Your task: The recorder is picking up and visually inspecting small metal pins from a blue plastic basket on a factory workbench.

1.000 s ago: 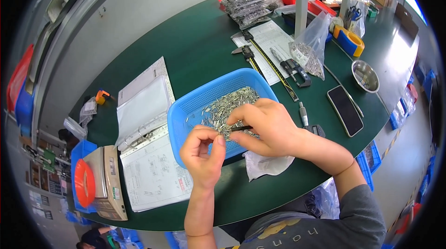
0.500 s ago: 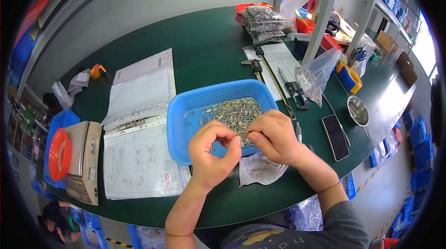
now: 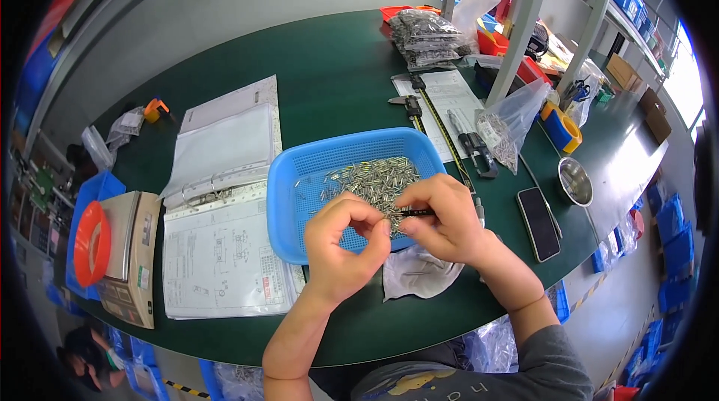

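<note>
1. Black rod (image 3: 418, 213): it lies in the grip of the right hand (image 3: 447, 223), passing between thumb and forefinger, with its front end pointing left toward the other hand.
2. The right forearm comes in from the lower right and slants up to the left; the wrist is fairly straight, the back of the hand faces up, and the fingers curl in. This hand is narrow, pinched around the rod.
3. The left forearm rises from the lower edge, leaning to the right. The left hand (image 3: 338, 244) bends its thumb and forefinger into a loop, and their tips come together. Whether they grip a small piece is too fine to tell.
4. The two hands face each other, fingertips near one another, over the near side of the blue basket (image 3: 278, 202). Whether the rod's end touches the left fingertips cannot be made out.
5. Many small metal pins (image 3: 367, 178) lie loose in the basket, heaped mostly toward its middle and right, just beyond and below the fingertips; a few lie apart at the left.
6. The basket sits on the green tabletop (image 3: 322, 79). A white cloth (image 3: 421, 275) lies just beside its near right corner, below the right hand.
7. An open binder (image 3: 221, 143) lies left of the basket, and a phone (image 3: 538, 225) rests to the right of the right hand.
</note>
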Tool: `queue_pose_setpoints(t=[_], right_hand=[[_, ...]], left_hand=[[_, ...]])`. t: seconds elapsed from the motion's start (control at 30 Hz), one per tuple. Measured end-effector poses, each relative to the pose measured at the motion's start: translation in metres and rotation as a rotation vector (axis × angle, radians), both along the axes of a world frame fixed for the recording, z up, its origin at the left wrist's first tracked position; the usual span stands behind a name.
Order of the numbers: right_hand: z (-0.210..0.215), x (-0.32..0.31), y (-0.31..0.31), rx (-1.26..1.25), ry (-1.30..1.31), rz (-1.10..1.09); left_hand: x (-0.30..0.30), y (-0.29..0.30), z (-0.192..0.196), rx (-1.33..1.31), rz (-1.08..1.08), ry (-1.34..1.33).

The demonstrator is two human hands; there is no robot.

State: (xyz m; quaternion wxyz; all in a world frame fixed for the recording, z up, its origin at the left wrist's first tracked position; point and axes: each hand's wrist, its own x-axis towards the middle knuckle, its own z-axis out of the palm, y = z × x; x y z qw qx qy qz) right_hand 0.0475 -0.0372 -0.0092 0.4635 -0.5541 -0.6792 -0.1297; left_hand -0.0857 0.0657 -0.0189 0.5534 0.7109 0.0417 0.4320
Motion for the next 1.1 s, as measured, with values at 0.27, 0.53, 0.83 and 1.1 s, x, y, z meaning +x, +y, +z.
queue_pose_setpoints(t=[0.27,0.53,0.83,1.1], right_hand=[[-0.003,0.003,-0.001,-0.056,0.113,-0.001],[-0.007,0.000,0.000,-0.054,0.168,0.043],[-0.009,0.000,0.003,-0.038,0.294,0.092],[-0.008,-0.006,0.003,-0.094,0.444,0.004]], left_hand=[[0.002,-0.002,0.000,0.029,0.021,-0.002],[0.000,-0.001,0.001,0.039,0.058,-0.049],[-0.002,0.001,0.003,0.020,0.095,-0.093],[-0.007,0.000,0.004,0.010,0.048,-0.038]])
